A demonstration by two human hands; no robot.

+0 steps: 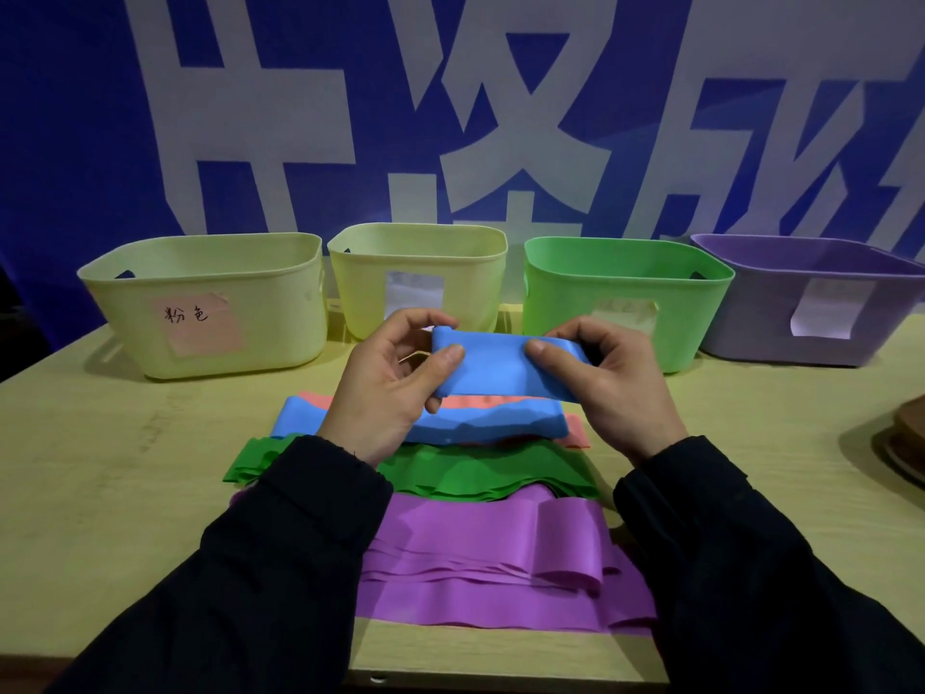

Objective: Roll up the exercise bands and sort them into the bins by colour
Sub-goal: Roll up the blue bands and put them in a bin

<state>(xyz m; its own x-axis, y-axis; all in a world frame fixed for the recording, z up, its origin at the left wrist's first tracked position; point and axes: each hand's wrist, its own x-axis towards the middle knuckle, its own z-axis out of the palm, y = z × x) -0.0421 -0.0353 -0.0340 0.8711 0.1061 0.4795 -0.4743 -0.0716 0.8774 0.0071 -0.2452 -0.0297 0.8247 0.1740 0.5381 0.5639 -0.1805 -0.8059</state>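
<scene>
1. Nearest: purple bands (pixel 500 558) lie flat on the table (pixel 100 443); green bands (pixel 450 473) just beyond, then a blue band (pixel 480 425) over a pink band (pixel 575 435). Sorted by colour, prob. for quick picking.
2. Left hand (pixel 385 388) & right hand (pixel 605 383) pinch a rolled blue band (pixel 495 365) at each end, thumbs on top, held above the pile – keeps roll from springing open.
3. Far: four bins w/ labels: pale yellow bin (pixel 210 303), second yellow bin (pixel 420 263), green bin (pixel 625 273), purple bin (pixel 811 273). Blue's bin: can't tell, labels unreadable.
</scene>
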